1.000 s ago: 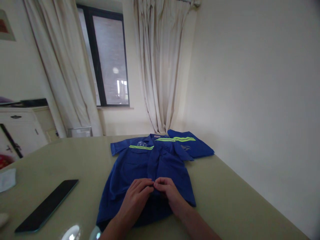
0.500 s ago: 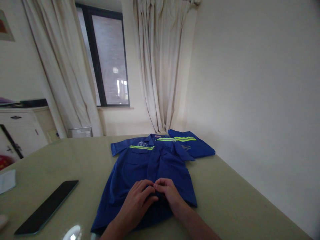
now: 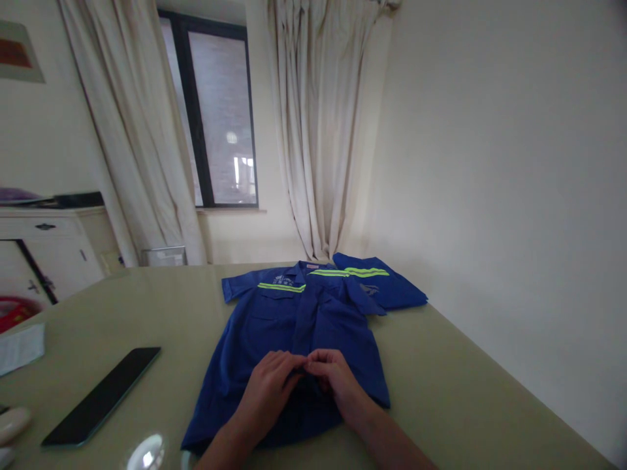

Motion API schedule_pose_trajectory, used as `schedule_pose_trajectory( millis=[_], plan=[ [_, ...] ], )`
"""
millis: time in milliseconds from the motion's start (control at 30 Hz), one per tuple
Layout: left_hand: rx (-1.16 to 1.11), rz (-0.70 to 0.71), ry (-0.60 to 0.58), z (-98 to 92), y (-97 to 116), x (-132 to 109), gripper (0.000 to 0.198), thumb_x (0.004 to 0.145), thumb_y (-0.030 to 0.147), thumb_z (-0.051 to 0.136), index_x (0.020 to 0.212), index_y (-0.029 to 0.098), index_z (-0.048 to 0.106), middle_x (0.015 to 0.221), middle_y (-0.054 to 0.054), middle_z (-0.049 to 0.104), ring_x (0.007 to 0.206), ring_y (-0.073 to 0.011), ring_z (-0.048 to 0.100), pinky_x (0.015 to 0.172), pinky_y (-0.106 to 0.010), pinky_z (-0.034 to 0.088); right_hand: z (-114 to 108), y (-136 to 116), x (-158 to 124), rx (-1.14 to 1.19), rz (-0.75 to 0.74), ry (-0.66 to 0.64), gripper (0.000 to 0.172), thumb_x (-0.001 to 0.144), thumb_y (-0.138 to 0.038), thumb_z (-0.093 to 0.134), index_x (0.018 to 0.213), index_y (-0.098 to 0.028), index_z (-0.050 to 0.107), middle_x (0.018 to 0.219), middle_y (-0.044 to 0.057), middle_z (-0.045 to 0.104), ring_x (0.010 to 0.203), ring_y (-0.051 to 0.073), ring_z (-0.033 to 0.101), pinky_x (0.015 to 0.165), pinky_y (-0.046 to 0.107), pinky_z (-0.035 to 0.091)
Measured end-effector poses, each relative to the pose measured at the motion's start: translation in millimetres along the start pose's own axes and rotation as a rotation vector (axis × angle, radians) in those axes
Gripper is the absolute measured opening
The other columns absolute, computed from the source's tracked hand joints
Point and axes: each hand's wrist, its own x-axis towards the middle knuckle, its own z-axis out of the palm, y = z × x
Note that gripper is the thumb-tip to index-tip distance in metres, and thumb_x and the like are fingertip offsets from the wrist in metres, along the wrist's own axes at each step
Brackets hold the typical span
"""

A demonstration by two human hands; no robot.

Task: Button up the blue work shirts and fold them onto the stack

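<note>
A blue short-sleeved work shirt (image 3: 274,333) with yellow-green reflective stripes lies spread on the table, its collar at the far side. Both my hands meet over its front placket, near the lower hem. My left hand (image 3: 274,382) is closed, pinching the shirt's fabric at the placket. Fingertip to fingertip with it, my right hand (image 3: 333,375) pinches the same spot. Whatever small part sits between the fingertips is hidden. Behind the shirt's right sleeve rests a folded blue garment (image 3: 399,290) with a similar stripe.
A black flat slab-like device (image 3: 105,395) lies on the pale green table (image 3: 161,303) at left, with a white paper (image 3: 22,349) beyond it. A shiny round object (image 3: 147,454) and a pale rounded object (image 3: 14,424) are near the front edge. A wall (image 3: 514,196) borders the right side.
The view has turned slightly left, so everything sits a little further right. My left fingers have closed in more at the placket; both hands stay at the same spot on the shirt.
</note>
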Motion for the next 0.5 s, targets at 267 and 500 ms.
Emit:
schedule_pose_trajectory(
  millis=[267, 500],
  plan=[
    [-0.112, -0.176, 0.003, -6.2, 5.6, 0.7, 0.008, 0.091, 0.028, 0.067, 0.092, 0.025, 0.074, 0.086, -0.001, 0.075, 0.083, -0.0195, 0.068, 0.078, -0.030, 0.052, -1.0, -8.9, -7.2, -0.332, -0.250, 0.048, 0.029, 0.079, -0.046, 0.068, 0.074, -0.018, 0.072, 0.073, 0.002, 0.068, 0.071, 0.017, 0.058, 0.067, 0.028, 0.041],
    [-0.588, -0.529, -0.261, -16.8, -10.6, 7.4, 0.058, 0.098, 0.065, 0.039, 0.103, 0.017, 0.071, 0.064, -0.001, 0.072, 0.054, -0.0165, 0.066, 0.049, -0.022, 0.041, -3.4, -18.2, -25.1, -0.999, -0.345, 0.131, 0.023, 0.096, -0.037, 0.055, 0.104, -0.026, 0.074, 0.091, 0.005, 0.077, 0.086, 0.022, 0.070, 0.076, 0.029, 0.043]
  ],
)
